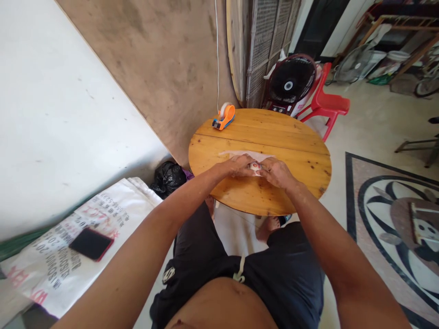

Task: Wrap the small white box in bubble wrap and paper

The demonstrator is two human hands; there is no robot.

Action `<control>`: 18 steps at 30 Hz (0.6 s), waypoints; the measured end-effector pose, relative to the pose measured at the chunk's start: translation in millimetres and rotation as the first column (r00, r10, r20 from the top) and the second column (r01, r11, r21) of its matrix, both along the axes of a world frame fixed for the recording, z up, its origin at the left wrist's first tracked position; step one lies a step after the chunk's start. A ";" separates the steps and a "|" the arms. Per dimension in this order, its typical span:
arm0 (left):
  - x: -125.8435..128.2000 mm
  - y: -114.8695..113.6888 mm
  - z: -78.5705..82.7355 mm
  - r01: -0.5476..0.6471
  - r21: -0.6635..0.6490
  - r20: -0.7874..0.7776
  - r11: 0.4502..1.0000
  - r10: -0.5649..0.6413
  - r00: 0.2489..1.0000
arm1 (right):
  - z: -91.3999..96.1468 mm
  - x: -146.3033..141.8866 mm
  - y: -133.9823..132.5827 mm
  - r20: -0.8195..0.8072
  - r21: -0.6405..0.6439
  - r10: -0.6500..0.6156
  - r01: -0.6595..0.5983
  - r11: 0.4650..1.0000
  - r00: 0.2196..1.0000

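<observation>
Both my hands meet over the middle of a round wooden table (302,151). My left hand (238,165) and my right hand (276,171) are closed around a small white object with a red mark (254,166), held between the fingertips. It rests on or just above a clear plastic sheet or bag (247,155) lying flat on the tabletop. What the small object is I cannot make out.
An orange and blue tape dispenser (224,116) sits at the table's far left edge. Behind stand a black fan (291,84) and a red plastic chair (325,104). At left, a phone (91,243) lies on a printed white sack (65,256), beside a black bag (168,178).
</observation>
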State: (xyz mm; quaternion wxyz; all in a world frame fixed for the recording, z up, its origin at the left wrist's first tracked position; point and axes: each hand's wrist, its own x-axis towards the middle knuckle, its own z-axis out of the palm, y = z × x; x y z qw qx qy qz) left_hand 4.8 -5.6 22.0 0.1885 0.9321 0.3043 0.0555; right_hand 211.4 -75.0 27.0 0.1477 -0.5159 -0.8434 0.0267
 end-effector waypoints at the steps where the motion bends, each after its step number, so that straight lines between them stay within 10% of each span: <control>1: -0.5 -0.7 1.7 0.010 -0.003 0.005 1.000 -0.010 1.000 | 1.5 0.4 -0.3 -0.019 -0.008 0.040 -0.040 0.999 0.999; 7: -6.9 2.8 22.5 0.165 -0.173 0.106 0.971 -0.148 0.983 | 14.3 5.1 9.4 -0.106 -0.240 0.062 -0.086 0.967 0.992; 18: -5.3 20.1 16.5 -0.142 -0.394 0.053 0.908 0.177 0.983 | 15.4 -1.3 45.8 -0.109 -0.504 -0.108 0.038 0.863 0.988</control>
